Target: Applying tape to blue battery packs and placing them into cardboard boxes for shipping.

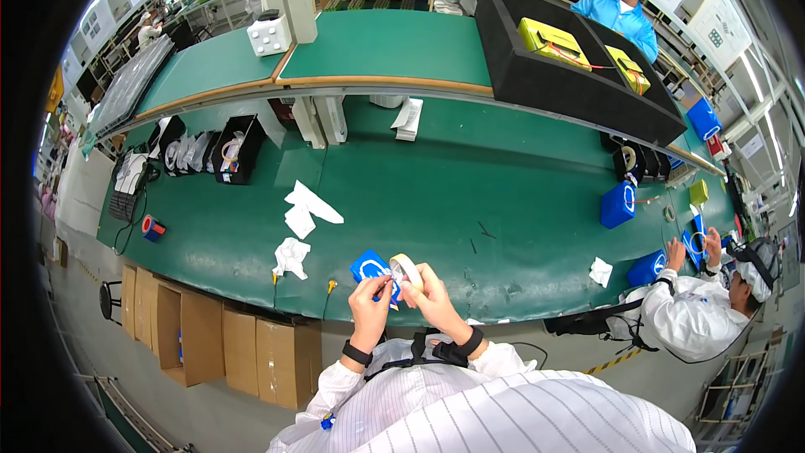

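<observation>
We note right hand point(434, 297) fingers grip tape roll point(408, 269); left hand point(367, 310) fingers narrow at blue pack point(368, 266), hold unclear. Items near tabletop point(402, 193) edge: loose grip could drop roll.

We are in what looks like a factory assembly workshop: we see a long green workbench point(402, 193), cardboard boxes point(241, 352), a black tray point(579, 107) of yellow packs point(547, 37), and a white-clad co-worker point(692, 312).
</observation>
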`<act>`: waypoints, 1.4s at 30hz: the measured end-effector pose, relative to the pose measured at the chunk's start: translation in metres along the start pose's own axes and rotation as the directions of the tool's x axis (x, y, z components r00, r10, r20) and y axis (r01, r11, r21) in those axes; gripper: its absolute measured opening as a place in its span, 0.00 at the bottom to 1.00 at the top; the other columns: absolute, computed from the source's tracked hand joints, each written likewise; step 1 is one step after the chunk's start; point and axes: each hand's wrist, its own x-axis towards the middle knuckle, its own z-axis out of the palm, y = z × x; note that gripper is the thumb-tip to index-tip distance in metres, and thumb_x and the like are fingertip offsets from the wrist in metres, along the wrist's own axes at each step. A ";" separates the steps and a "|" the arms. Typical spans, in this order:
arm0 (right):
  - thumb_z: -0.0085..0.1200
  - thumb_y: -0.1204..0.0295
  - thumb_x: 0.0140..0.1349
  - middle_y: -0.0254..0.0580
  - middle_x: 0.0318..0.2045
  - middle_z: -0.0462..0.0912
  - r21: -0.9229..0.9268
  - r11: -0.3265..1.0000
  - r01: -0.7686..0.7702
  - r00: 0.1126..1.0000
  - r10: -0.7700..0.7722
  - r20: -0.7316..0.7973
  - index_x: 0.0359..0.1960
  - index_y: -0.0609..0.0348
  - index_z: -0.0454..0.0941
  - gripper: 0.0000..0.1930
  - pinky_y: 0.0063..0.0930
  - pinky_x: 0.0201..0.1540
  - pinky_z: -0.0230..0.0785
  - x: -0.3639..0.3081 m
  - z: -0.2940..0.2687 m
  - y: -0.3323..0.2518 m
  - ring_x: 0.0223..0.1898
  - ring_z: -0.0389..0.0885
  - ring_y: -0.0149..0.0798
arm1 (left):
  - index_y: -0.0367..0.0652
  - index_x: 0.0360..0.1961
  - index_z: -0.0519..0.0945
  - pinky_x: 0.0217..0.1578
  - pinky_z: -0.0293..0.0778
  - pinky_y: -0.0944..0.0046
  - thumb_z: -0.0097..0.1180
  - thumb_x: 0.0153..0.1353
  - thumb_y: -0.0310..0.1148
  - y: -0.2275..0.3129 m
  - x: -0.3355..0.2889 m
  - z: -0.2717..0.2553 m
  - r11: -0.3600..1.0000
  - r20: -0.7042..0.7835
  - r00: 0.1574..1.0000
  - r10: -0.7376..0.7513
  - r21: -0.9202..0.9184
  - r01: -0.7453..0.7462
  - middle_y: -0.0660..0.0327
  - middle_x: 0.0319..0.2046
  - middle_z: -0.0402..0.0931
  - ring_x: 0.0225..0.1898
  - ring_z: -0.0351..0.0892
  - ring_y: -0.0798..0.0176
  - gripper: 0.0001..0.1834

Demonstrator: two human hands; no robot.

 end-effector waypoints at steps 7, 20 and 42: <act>0.49 0.71 0.73 0.32 0.21 0.73 0.062 0.998 -0.013 0.998 0.017 -0.060 0.42 0.62 0.68 0.07 0.18 0.24 0.64 0.001 0.005 -0.007 0.21 0.73 0.23 | 0.35 0.38 0.86 0.25 0.72 0.69 0.65 0.56 0.21 -0.007 -0.002 0.005 0.992 -0.040 0.991 0.129 -0.008 -0.129 0.58 0.26 0.81 0.24 0.78 0.67 0.07; 0.53 0.68 0.71 0.33 0.21 0.78 -0.181 0.983 0.021 1.000 -0.018 0.022 0.39 0.64 0.74 0.10 0.19 0.25 0.69 -0.004 0.000 0.001 0.22 0.76 0.23 | 0.30 0.38 0.86 0.26 0.76 0.71 0.63 0.60 0.22 -0.011 0.005 0.000 0.966 -0.128 0.982 -0.139 -0.235 0.106 0.60 0.28 0.81 0.24 0.79 0.71 0.06; 0.60 0.69 0.64 0.45 0.31 0.84 -0.558 0.826 0.080 0.993 -0.112 -0.023 0.44 0.62 0.75 0.12 0.28 0.33 0.74 0.007 -0.001 0.017 0.30 0.84 0.36 | 0.34 0.46 0.74 0.28 0.78 0.68 0.54 0.68 0.24 -0.006 0.006 0.000 0.964 0.103 0.992 -0.076 -0.247 0.100 0.57 0.25 0.82 0.27 0.85 0.66 0.07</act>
